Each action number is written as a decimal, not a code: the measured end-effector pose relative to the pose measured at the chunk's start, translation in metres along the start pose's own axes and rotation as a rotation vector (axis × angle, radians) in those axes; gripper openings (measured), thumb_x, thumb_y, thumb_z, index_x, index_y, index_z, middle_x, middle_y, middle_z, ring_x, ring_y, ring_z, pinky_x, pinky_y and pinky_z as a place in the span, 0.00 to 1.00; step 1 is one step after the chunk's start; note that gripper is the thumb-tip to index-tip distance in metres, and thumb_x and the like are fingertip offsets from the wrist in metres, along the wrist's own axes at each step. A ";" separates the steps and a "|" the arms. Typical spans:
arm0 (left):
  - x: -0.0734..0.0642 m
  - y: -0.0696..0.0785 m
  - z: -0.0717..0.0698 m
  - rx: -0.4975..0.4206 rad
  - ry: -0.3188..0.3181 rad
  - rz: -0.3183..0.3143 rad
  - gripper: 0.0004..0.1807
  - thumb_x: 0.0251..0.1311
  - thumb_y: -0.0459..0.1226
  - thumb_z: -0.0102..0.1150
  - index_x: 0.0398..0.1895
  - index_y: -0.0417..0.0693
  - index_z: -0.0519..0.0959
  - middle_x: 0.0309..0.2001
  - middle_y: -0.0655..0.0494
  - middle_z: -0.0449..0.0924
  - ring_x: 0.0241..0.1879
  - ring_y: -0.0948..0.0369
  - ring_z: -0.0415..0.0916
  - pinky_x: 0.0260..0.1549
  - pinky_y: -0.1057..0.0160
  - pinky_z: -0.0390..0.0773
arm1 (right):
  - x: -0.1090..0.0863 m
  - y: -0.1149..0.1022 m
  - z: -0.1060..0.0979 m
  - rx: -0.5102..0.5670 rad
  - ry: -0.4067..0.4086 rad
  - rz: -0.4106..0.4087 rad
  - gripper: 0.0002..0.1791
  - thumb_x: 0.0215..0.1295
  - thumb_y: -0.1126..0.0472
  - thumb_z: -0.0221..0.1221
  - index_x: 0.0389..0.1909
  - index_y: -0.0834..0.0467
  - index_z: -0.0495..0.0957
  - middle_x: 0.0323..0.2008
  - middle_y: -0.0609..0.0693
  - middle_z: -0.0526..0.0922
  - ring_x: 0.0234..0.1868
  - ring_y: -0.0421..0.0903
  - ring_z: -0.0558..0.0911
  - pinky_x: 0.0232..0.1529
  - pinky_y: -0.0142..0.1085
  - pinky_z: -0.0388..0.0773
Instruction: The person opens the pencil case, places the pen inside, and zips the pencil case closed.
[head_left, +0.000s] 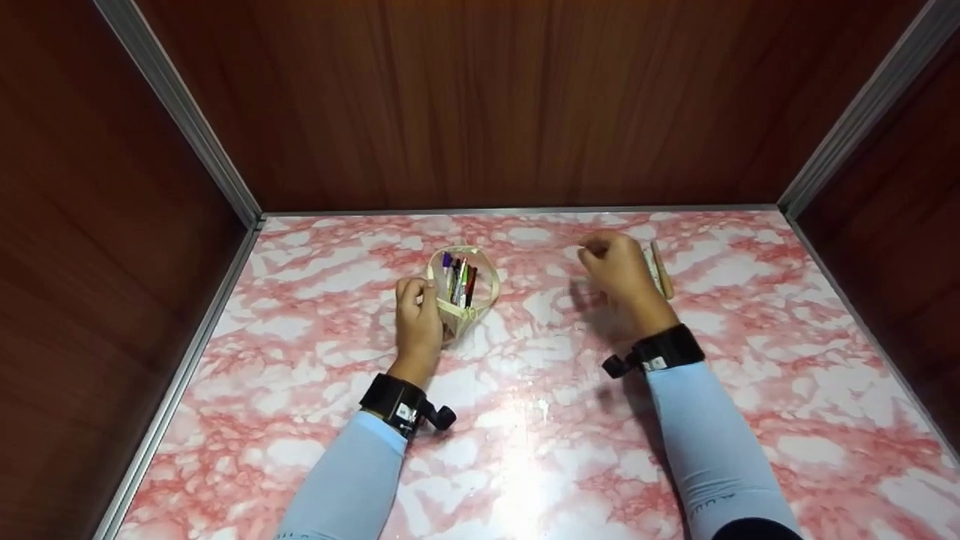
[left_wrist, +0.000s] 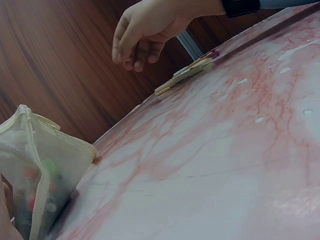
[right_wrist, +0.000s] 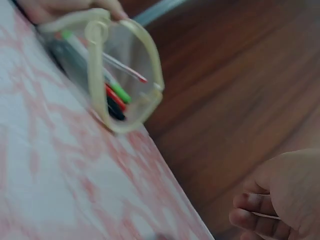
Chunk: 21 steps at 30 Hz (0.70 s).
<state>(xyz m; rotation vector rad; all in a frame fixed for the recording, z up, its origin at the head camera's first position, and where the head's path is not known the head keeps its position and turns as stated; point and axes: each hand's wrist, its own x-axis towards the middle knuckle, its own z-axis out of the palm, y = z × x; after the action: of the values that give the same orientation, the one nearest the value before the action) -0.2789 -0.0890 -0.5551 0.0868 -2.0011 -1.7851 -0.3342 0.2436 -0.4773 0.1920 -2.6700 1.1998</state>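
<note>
A cream mesh zip pencil pouch (head_left: 463, 325) stands on the table with its mouth held wide. Several pens (head_left: 460, 285) lean inside it, among them one with a purple cap. My left hand (head_left: 418, 315) grips the pouch's left side at the rim, thumb and fingers on the mesh. To the right and raised above the table, my right hand (head_left: 621, 268) has loosely bent fingers and nothing in them, as the left wrist view also shows. Just right of that hand lie a few pens (head_left: 664, 279), one tan and one pale, partly covered by it in the head view.
The table (head_left: 525, 450) has a red and white marbled top. Dark wood panels (head_left: 480, 105) wall it in at the back and both sides, with grey metal strips (head_left: 195, 345) along the edges.
</note>
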 end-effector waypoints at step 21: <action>-0.001 0.000 -0.002 0.008 0.003 0.038 0.11 0.83 0.36 0.56 0.41 0.38 0.80 0.54 0.47 0.75 0.56 0.56 0.75 0.54 0.62 0.78 | -0.011 0.055 -0.076 -0.153 0.071 0.174 0.22 0.82 0.56 0.60 0.64 0.68 0.86 0.56 0.72 0.89 0.57 0.67 0.87 0.63 0.62 0.82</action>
<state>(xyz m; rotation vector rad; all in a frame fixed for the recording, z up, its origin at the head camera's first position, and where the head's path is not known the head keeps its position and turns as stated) -0.2775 -0.0901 -0.5551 0.0533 -1.9942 -1.7525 -0.3244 0.3369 -0.4705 -0.1065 -2.7456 1.0204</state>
